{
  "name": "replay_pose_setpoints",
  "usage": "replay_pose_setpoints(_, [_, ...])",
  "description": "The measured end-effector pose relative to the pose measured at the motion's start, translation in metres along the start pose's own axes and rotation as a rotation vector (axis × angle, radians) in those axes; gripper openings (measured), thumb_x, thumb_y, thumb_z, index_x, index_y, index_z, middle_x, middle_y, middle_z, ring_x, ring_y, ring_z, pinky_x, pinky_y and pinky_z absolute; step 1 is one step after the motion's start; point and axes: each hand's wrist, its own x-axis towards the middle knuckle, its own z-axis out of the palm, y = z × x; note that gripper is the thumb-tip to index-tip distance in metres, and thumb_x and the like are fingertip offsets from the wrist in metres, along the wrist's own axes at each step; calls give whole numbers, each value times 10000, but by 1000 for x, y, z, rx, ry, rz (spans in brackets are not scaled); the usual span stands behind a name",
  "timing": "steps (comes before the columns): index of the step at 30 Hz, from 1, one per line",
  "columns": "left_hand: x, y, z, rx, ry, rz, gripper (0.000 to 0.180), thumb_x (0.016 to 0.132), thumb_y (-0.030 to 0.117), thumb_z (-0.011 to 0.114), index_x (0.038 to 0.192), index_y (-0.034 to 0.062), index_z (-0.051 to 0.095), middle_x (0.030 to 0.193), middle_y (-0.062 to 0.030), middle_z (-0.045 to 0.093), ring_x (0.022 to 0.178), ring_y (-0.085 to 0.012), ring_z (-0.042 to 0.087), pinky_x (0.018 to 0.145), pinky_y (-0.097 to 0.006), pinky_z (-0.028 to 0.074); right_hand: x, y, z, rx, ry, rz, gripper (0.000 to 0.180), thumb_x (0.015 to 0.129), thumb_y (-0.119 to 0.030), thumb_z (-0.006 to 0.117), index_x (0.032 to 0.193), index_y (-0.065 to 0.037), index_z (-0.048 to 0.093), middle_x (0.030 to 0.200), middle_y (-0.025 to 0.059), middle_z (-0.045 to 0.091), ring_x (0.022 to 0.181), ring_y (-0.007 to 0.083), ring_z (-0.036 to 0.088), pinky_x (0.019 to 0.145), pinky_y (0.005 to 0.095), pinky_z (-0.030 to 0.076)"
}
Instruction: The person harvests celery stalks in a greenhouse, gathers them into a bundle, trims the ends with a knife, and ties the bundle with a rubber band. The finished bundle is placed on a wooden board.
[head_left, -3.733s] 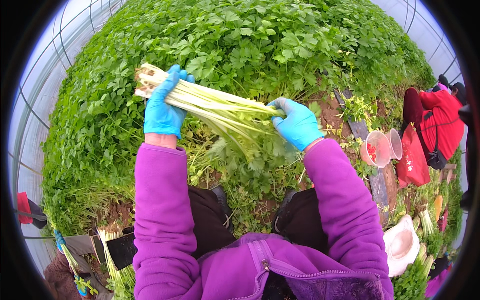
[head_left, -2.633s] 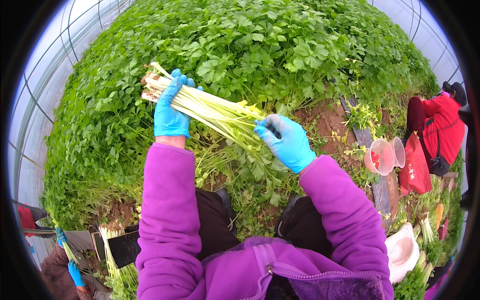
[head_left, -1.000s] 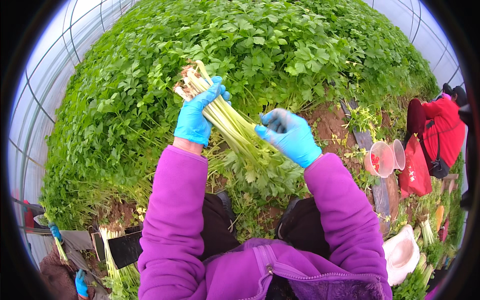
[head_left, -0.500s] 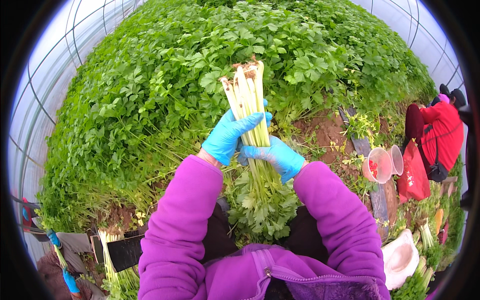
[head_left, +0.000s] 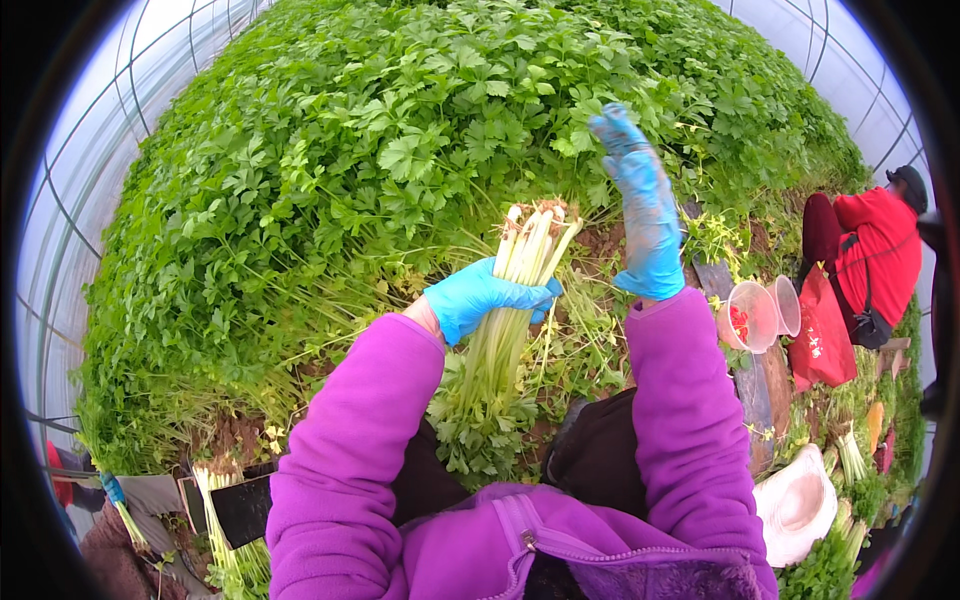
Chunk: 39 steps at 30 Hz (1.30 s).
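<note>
Right hand [head_left: 646,210] now clear, flat; celery bunch [head_left: 533,245] inside closed left grip [head_left: 478,298]

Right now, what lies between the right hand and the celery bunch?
In the head view, the stretch from right hand to celery bunch looks bare; only brown soil and green leaves show behind it.

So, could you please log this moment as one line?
left hand: gripping stalk bunch; right hand: open, raised, apart; beyond: leafy green plants

Brown soil [head_left: 604,241], loose green trimmings [head_left: 585,340], dark strip [head_left: 753,405], 2 clear tubs [head_left: 762,312]
</note>
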Motion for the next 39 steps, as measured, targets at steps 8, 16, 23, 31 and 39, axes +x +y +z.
replay_pose_setpoints(8, [3,-4,-2,49,31,-114,483,769,155,771,1179,40,545,954,-53,645,854,-182,637,795,-330,531,-15,4,11,124,-195,208,569,868,-317,658,1352,-77,480,1398,64,470,1222,191,493,1032,348,385])
replay_pose_setpoints(16, [9,-7,-4,61,-82,-4,456,790,166,755,1173,42,541,957,-51,645,869,-177,640,803,-344,533,-33,23,42,-161,-95,394,332,743,-222,796,979,-53,635,892,27,644,810,104,613,748,273,517])
replay_pose_setpoints(23, [3,-40,16,683,530,223,928,638,472,841,1275,-38,399,1203,-201,555,1084,-267,575,927,-360,459,-13,29,21,-53,324,384,202,750,-126,774,842,-49,612,821,25,642,713,86,587,677,245,494])
replay_pose_setpoints(31, [14,-71,21,997,680,195,564,751,227,692,1225,37,452,964,-218,634,863,-348,643,770,-401,510,-12,39,1,-47,372,397,206,765,-153,763,881,-35,640,826,20,654,767,104,591,727,255,469])
replay_pose_setpoints(39, [15,-58,-1,994,668,174,494,755,213,678,1169,20,490,983,-222,637,897,-357,638,788,-414,503,3,6,-42,-22,541,56,541,934,-475,499,1367,-152,491,1372,58,484,1278,194,429,1027,392,334])
